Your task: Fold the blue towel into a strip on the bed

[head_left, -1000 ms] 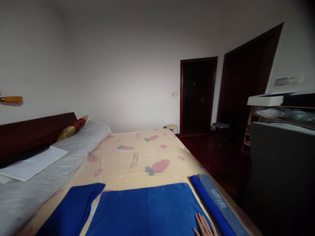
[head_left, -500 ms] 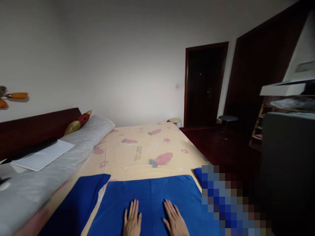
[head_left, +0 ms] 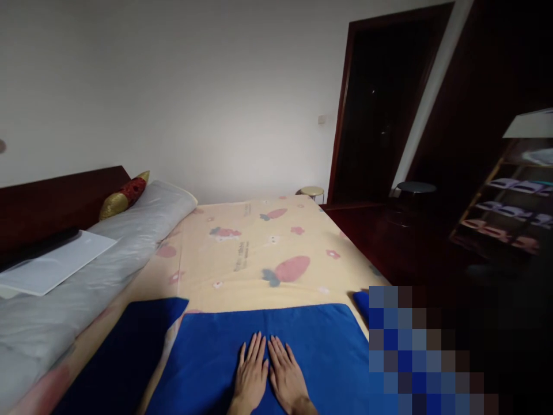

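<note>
A bright blue cloth (head_left: 302,334) lies spread on the near end of the bed. My left hand (head_left: 251,374) rests flat on it, fingers stretched out and close together. My right hand (head_left: 286,377) lies flat right beside it, the two almost touching at the index fingers. Neither hand holds anything. A second, darker blue cloth (head_left: 129,351) lies to the left, partly under the first one's edge. Both sit on a pale yellow bed sheet (head_left: 242,253) printed with strawberries and carrots.
A long grey-white bolster (head_left: 108,253) runs along the dark wooden headboard (head_left: 52,204), with a white flat board (head_left: 52,268) and a red-gold cushion (head_left: 123,194) on it. Dark doorway (head_left: 380,109), two stools (head_left: 412,190) and a shelf (head_left: 505,202) stand to the right.
My hands have come together at the middle of the blue cloth; half a second ago they lay apart, and a second ago only the right showed at its right edge. The view tilted down.
</note>
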### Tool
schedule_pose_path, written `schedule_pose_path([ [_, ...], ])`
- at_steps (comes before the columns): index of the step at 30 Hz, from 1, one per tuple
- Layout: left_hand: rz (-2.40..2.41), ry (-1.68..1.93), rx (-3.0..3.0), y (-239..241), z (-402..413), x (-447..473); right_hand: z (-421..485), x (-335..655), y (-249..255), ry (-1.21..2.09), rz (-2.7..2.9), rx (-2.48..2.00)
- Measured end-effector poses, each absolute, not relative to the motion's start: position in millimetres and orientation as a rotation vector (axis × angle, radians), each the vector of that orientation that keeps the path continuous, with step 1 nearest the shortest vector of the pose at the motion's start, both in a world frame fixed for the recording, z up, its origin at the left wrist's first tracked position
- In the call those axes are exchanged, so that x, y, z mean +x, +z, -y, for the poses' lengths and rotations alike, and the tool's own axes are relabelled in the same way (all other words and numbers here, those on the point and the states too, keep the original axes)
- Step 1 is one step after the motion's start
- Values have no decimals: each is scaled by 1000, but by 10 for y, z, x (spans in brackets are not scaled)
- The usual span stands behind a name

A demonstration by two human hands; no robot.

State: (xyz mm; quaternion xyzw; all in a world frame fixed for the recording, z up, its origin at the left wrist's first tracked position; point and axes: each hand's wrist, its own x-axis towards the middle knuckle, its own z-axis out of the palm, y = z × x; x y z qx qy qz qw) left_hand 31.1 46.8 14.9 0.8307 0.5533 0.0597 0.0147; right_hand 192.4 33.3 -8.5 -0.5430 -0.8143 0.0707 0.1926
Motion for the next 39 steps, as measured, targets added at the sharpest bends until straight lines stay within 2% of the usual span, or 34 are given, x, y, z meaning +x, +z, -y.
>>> schedule_pose_path([
  [9, -1812, 222, 2547, 194, -1042, 409, -940, 2071, 66, 236, 2306, -1572],
  [14, -2015, 133, 2405, 278, -1142, -458, -961, 3109, -55, 144, 2134, -1881],
  [17, -2320, 66, 2201, 270, -1178, -1110, -895, 3815, -167, 21, 2036, -2039],
  [21, -2464, -6, 2030, 301, -1200, -1488, -847, 4188, -212, -71, 1980, -2122],
  [27, -2220, 196, 2350, 406, -1090, -658, -902, 3268, 28, 3, 2066, -1912],
  [33, -1823, 325, 2578, 152, -1047, 496, -984, 1898, 60, 196, 2251, -1566],
  [36, -1779, 274, 2557, 152, -1094, 495, -1014, 1861, 42, 259, 2263, -1609],
  [39, -1840, 202, 2472, 270, -1144, 44, -1016, 2357, 68, 263, 2196, -1769],
])
